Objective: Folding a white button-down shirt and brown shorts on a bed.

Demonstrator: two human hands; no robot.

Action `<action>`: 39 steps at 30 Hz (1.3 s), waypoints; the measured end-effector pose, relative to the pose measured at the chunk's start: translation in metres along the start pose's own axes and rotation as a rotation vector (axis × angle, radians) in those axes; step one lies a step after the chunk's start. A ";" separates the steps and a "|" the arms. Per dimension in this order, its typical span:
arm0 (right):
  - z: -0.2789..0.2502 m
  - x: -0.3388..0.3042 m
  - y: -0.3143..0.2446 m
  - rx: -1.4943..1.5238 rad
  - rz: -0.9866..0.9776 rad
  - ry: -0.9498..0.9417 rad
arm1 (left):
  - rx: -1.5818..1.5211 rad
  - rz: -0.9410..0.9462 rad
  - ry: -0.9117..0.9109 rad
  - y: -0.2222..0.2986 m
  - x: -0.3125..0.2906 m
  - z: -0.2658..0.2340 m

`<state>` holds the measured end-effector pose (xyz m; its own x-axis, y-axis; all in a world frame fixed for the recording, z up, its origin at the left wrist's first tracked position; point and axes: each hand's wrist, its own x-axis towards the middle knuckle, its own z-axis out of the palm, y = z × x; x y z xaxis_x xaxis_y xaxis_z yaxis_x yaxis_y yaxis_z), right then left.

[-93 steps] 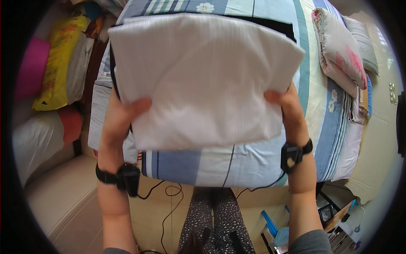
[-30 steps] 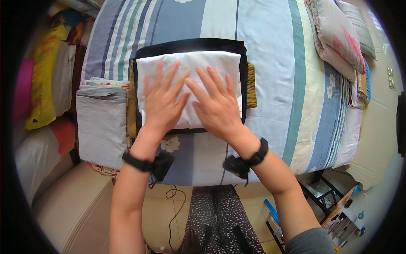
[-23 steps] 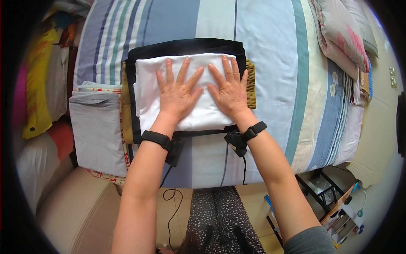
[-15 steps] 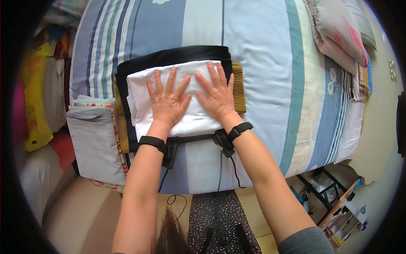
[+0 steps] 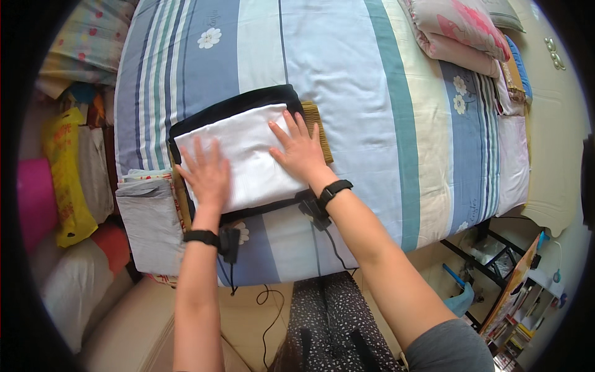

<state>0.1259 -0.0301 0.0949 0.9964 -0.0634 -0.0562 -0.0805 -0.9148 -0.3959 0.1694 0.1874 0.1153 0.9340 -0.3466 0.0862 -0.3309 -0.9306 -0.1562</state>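
A folded white garment [image 5: 251,155] lies on a folded black one [image 5: 232,111], and a ribbed mustard-brown piece [image 5: 317,130] sticks out from beneath at the right. My left hand [image 5: 206,173], slightly blurred, rests over the white cloth's left edge with its fingers apart. On the right part of the white cloth my right hand [image 5: 299,149] lies flat, its fingers spread toward the far right corner. Neither hand grips anything. Left of the stack, a pile of folded grey cloth [image 5: 149,211] sits at the bed's near corner.
The stack is on a striped blue bedspread [image 5: 347,204]. Folded pink floral bedding [image 5: 458,31] is at the far right. Along the left side are a yellow bag [image 5: 71,180] and a magenta item [image 5: 34,198]. Wrist straps carry small black devices with trailing cables [image 5: 266,310].
My hands have moved apart: the left one has slid to the white cloth's left edge, the right toward its right edge. The view has shifted and turned a little.
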 end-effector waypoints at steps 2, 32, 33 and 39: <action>-0.009 -0.012 -0.007 -0.046 0.047 0.042 | -0.204 0.150 -0.033 0.032 -0.018 -0.004; 0.007 -0.192 0.125 -0.050 0.426 0.248 | -0.353 0.589 -0.200 0.120 -0.122 0.007; -0.005 -0.244 0.143 -0.100 0.469 0.160 | -0.434 0.597 -0.188 0.160 -0.150 -0.017; -0.028 -0.552 0.151 -0.081 0.861 -0.616 | -0.436 0.612 -0.628 0.169 -0.269 -0.019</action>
<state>-0.4359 -0.1444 0.0922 0.4168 -0.5101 -0.7524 -0.7281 -0.6829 0.0596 -0.1406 0.1212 0.0843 0.4437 -0.7761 -0.4481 -0.6849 -0.6162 0.3889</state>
